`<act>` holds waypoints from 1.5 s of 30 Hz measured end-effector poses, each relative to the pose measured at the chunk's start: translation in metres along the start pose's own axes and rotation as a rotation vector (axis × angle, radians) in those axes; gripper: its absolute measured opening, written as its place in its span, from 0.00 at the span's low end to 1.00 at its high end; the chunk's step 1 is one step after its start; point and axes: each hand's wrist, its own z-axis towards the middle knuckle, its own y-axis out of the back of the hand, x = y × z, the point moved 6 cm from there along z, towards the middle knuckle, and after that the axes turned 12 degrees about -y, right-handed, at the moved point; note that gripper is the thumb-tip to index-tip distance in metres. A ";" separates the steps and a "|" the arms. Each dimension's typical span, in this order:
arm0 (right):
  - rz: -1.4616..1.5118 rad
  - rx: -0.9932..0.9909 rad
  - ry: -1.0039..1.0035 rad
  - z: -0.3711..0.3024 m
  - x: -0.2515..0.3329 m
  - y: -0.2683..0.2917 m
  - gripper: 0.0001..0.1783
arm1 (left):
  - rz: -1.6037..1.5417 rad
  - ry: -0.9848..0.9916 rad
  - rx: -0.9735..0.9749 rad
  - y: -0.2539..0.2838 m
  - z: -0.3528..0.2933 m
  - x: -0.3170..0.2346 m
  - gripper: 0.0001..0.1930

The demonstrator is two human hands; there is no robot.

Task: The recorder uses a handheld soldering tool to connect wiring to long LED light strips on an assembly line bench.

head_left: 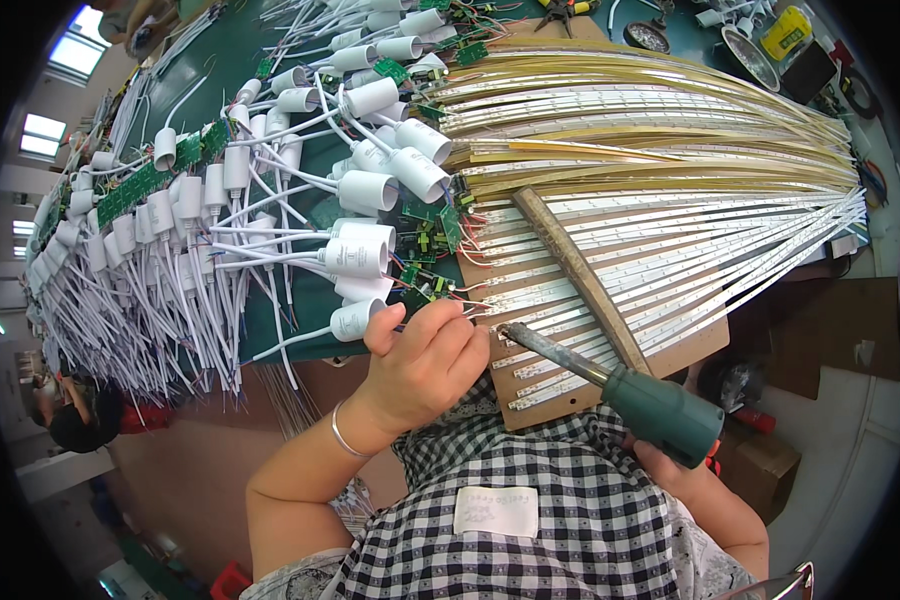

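Hands (425, 365) — two; soldering iron (610, 385) — one

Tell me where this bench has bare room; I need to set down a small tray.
Little. A green mat strip shows at upper left beside the white capped leads, and bare board below the LED strips. Everywhere else is crowded, especially around the left hand and soldering iron.
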 end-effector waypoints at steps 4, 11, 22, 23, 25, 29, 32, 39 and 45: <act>0.047 0.003 -0.021 0.002 0.001 -0.001 0.19 | -0.001 0.002 0.001 0.000 0.000 0.000 0.06; 0.083 -0.006 -0.014 0.001 -0.008 -0.002 0.20 | 0.001 0.001 0.001 0.001 0.002 0.001 0.06; 0.018 -0.010 0.021 0.002 -0.002 -0.002 0.18 | -0.011 0.005 -0.009 0.001 0.001 0.001 0.06; 0.014 -0.009 0.020 0.002 -0.002 -0.002 0.18 | -0.010 0.011 -0.010 0.001 0.001 0.001 0.06; 0.017 -0.008 0.012 0.002 -0.002 -0.001 0.17 | -0.012 0.008 -0.006 0.001 0.002 0.001 0.06; 0.061 0.001 -0.014 0.002 -0.005 -0.002 0.17 | -0.016 0.011 -0.006 0.001 0.002 0.001 0.06; 0.071 0.002 -0.007 0.003 -0.002 -0.002 0.17 | -0.013 0.013 0.001 0.002 0.003 0.001 0.06; 0.038 0.003 0.112 0.003 -0.002 -0.003 0.23 | -0.013 0.008 0.019 0.002 0.006 -0.001 0.06; 0.168 0.038 0.148 -0.004 -0.008 0.000 0.30 | -0.012 0.010 0.026 0.002 0.005 0.000 0.06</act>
